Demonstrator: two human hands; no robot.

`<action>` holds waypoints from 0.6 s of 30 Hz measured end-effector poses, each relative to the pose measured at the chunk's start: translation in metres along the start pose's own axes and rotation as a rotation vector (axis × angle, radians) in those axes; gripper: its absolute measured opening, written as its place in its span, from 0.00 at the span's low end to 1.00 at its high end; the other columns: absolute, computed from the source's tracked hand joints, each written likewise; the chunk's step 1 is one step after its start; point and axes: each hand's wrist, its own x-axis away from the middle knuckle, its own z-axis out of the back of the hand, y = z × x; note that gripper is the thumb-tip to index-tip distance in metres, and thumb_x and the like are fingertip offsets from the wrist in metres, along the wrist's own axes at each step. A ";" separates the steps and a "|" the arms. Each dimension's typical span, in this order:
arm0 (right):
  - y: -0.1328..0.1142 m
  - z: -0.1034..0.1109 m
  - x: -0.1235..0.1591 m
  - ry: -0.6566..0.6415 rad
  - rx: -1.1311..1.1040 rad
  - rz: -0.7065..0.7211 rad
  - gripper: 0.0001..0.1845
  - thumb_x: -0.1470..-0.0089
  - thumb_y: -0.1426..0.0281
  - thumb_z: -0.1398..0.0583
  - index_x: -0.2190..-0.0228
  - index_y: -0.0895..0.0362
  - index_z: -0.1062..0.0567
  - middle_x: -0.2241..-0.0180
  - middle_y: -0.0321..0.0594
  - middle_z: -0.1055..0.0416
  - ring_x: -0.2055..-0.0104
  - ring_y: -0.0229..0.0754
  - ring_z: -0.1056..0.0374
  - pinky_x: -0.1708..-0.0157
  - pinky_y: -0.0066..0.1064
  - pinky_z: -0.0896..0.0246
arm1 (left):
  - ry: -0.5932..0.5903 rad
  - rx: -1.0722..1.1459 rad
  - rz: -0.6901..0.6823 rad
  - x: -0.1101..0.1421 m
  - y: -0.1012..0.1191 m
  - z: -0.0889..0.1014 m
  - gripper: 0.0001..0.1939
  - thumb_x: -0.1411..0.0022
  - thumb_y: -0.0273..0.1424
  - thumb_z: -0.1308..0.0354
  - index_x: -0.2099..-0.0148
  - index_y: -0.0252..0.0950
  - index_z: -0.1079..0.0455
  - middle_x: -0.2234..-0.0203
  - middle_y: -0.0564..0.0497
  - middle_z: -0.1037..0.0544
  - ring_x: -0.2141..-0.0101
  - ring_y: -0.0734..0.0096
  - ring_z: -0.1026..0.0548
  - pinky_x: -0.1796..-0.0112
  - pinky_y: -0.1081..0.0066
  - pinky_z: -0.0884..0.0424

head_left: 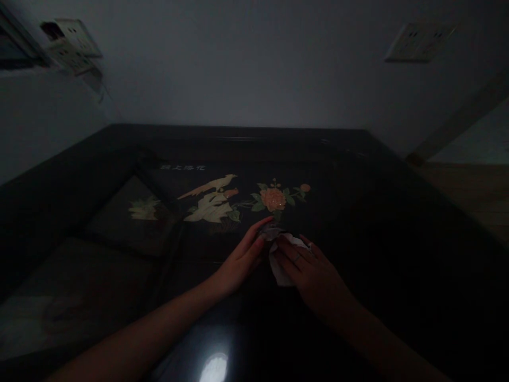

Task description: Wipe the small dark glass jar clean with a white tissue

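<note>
My left hand (247, 252) is closed around a small, shiny, see-through object (272, 232), perhaps glass; the dim light hides its exact kind. Against its right side my right hand (304, 260) presses a white tissue or cloth (281, 270), with the fingers bent over it. Both hands meet just above a dark glossy tabletop (342, 212). Beyond them the surface bears a raised bird decoration (210, 199) and an orange flower decoration (273, 198) with green leaves.
A pale wall (238, 63) stands behind the table's far edge. Sockets (417, 42) are on the wall at the right, and more sockets (77, 40) at the upper left. A bright light reflection (214, 366) lies on the near surface. Wooden floor (469, 185) shows at the right.
</note>
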 end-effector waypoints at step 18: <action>-0.005 -0.001 0.000 0.020 -0.417 -0.018 0.30 0.47 0.83 0.53 0.43 0.58 0.36 0.47 0.47 0.30 0.45 0.43 0.34 0.47 0.38 0.35 | -0.003 -0.026 -0.006 0.002 -0.001 0.003 0.24 0.34 0.41 0.51 0.38 0.45 0.44 0.44 0.46 0.33 0.46 0.59 0.34 0.46 0.62 0.41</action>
